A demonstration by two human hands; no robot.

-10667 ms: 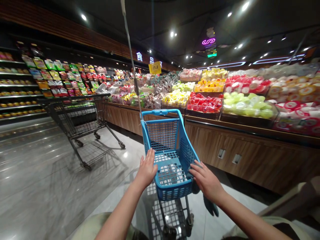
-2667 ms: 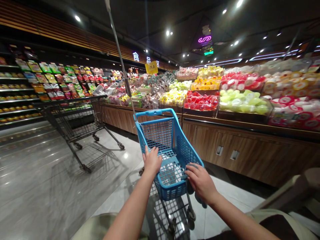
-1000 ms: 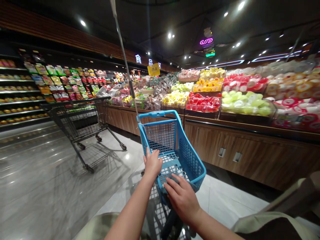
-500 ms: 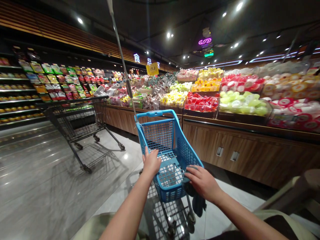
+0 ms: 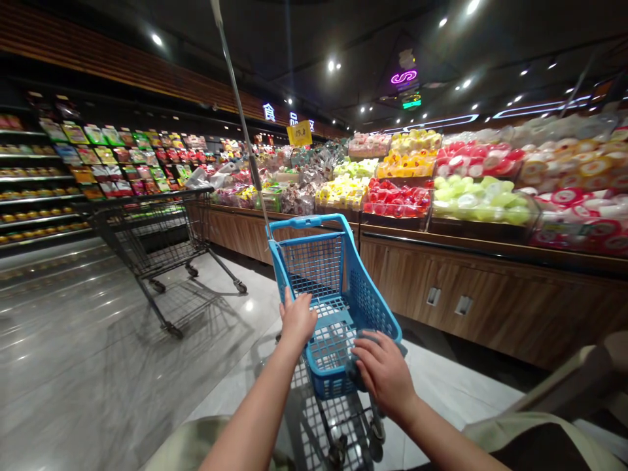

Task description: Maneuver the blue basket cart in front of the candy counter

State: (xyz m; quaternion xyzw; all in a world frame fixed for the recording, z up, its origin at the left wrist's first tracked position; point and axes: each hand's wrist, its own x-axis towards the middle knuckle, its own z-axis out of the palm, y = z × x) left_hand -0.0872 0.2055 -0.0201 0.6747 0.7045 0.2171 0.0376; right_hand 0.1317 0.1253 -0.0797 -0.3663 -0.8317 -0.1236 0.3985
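Your left hand [image 5: 297, 320] curls around the blue cart's [image 5: 314, 265] rim, while your right hand's [image 5: 385, 376] closed fingers pin a dark cloth [image 5: 354, 373], which could slip and snag the wheels.

The polished grey tile floor [image 5: 83, 353] carries a dark wire shopping cart [image 5: 152, 235] on its casters and a small blue plastic cart [image 5: 377, 307]. To the right runs a wood-fronted display counter [image 5: 490, 307], topped with packaged red and green food [image 5: 395, 199]. Farther left, metal shelves [image 5: 34, 176] hold rows of colourful packets [image 5: 103, 154].
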